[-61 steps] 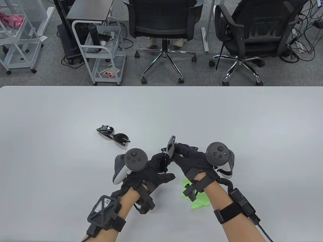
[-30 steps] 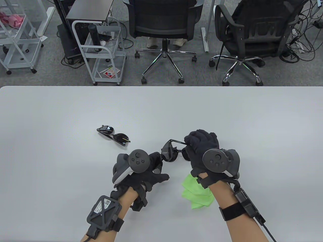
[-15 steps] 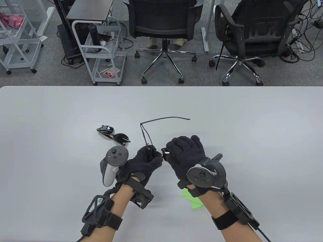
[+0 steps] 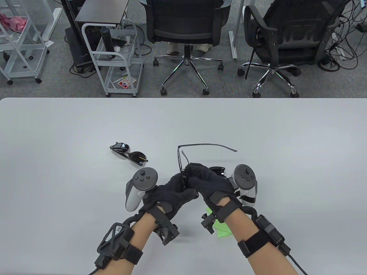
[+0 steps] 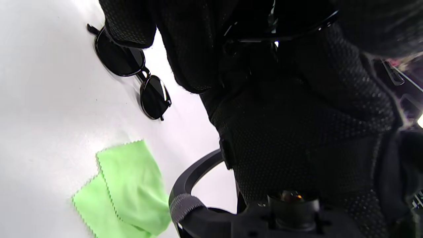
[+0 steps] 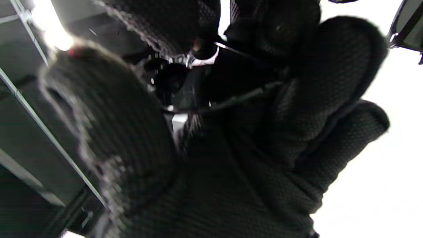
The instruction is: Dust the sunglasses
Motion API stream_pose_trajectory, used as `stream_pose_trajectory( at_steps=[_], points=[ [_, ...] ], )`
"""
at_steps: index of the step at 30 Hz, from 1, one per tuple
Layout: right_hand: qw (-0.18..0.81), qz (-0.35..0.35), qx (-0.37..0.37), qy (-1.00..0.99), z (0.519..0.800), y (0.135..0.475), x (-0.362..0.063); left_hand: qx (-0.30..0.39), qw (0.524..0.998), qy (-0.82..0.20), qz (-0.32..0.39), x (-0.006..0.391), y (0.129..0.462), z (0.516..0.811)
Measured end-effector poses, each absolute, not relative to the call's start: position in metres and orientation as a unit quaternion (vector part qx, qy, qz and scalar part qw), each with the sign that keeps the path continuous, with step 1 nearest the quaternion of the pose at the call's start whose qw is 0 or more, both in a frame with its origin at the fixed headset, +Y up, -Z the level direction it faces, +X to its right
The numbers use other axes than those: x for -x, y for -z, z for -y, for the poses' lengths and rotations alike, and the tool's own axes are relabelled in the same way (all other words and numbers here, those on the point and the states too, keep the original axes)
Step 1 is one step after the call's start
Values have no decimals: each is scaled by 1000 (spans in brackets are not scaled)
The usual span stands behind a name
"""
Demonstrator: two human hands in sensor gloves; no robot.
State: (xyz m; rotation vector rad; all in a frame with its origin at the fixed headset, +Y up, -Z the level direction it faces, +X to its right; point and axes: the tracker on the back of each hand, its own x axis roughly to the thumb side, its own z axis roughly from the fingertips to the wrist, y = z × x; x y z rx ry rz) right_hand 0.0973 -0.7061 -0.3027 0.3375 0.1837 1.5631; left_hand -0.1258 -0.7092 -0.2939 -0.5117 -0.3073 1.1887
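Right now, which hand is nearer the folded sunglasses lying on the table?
Left. The left hand sits just below and to the right of the folded sunglasses, not touching them. The right hand is farther right, beyond the left hand.

The bench [image 4: 86, 120] is pale grey. Both hands, the left hand [image 4: 169, 194] and the right hand [image 4: 209, 183], wear black gloves with a fine dotted weave. The held sunglasses [image 4: 200, 146] have a thin black frame. The second sunglasses [image 4: 129, 154] are black with dark lenses. The cloth [image 5: 129, 191] is bright green with zigzag edges.
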Motion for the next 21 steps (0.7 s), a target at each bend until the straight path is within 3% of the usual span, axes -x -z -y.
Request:
stream_pose_trajectory(
  at_steps=[8, 16, 19, 21],
  points=[
    [709, -118, -150, -679, 716, 310, -109, 211, 737, -635, 92, 152, 303, 710],
    [704, -121, -141, -685, 716, 310, -111, 196, 757, -615, 99, 155, 303, 706],
    [660, -136, -106, -731, 715, 310, -118, 181, 772, -603, 91, 158, 303, 704],
    [552, -134, -105, -816, 709, 313, -125, 156, 795, -582, 70, 163, 303, 703]
  ],
)
